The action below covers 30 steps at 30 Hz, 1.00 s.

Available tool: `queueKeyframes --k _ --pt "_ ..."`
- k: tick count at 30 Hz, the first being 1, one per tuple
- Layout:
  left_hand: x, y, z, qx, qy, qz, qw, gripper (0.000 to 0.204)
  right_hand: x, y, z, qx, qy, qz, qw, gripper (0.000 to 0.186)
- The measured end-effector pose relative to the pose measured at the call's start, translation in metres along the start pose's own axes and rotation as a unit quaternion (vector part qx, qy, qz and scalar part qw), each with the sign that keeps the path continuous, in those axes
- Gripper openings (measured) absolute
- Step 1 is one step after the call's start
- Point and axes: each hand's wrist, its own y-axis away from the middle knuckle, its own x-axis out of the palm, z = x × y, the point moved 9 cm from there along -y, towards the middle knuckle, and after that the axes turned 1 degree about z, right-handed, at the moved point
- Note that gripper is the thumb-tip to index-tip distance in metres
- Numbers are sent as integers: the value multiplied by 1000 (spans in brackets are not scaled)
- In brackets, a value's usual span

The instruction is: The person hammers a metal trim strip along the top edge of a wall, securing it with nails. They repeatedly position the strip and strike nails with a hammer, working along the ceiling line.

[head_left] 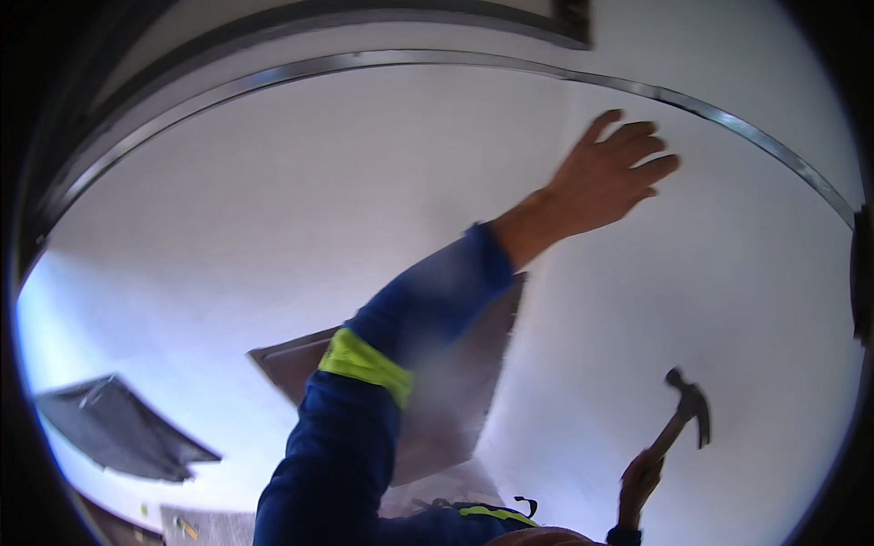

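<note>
My left arm, in a blue sleeve with a yellow-green band, stretches up across the view. At its end my left hand [608, 173] is open, its fingers spread and bent a little, with nothing visible in them. A narrow metal strip [382, 58] runs along the white wall just above the fingertips; I cannot tell whether they touch the wall. Lower on the right, my right hand [642, 478] grips a claw hammer [689, 400] by its handle. The hammer's head points up, and its claw curves down on the right side.
White walls [300, 182] meet in a corner behind my left hand. A dark frame [382, 16] crosses above the strip. Below my arm is a brownish panel [455, 409]. A crumpled-looking grey piece [118, 432] shows at lower left, and a dark object [861, 273] at the right rim.
</note>
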Motion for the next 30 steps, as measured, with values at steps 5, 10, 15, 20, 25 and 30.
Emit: queueKeyframes --k 5,10,15,20,25,30 --pt "-200 98 131 -73 -341 77 934 56 92 61 -95 154 -18 264 952 13" --pt "-340 128 236 -159 -505 274 803 45 163 71 -96 85 35 404 910 26" --pt "-343 128 268 -63 -495 353 791 19 233 84 -52 28 -5 494 869 28" --pt "-342 127 272 -26 -516 337 787 13 261 92 16 -103 -67 522 844 31" --pt "-340 130 271 -56 -529 322 783 19 273 90 47 -147 -108 532 827 32" --pt "-336 136 278 -70 -541 302 781 24 308 27 116 -206 -190 494 823 24"
